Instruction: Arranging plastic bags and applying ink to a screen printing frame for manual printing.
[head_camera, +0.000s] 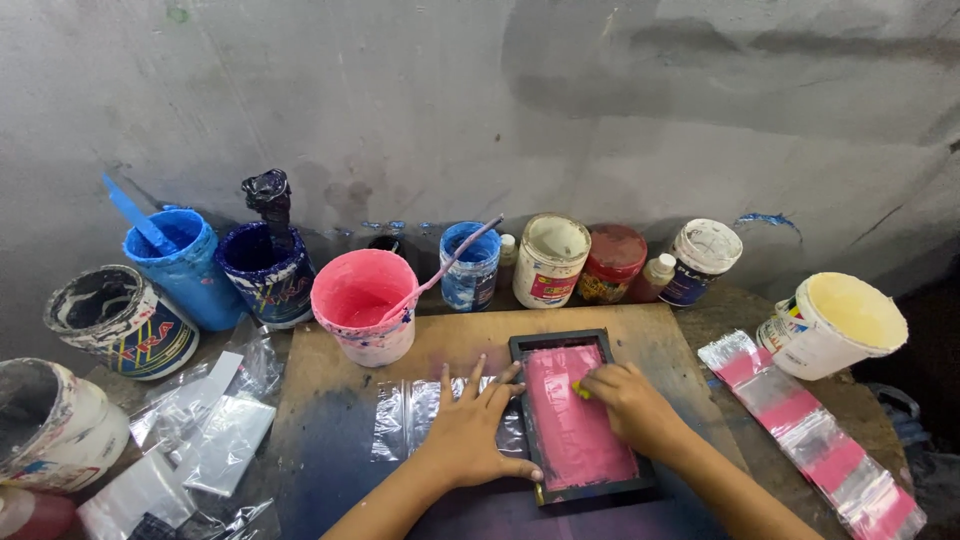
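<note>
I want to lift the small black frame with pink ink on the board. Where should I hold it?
Hold the small black frame by its bare black side rails, coming from the left and right edges. The middle is wet pink mesh, and the left hand already rests on the left rail, so the outer rim looks safest.

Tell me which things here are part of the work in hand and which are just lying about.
In use: left hand, right hand, black-framed pink screen, yellow piece, clear bag, wooden board.
Lying about: pink bucket, blue buckets, jars, printed bags.
</note>
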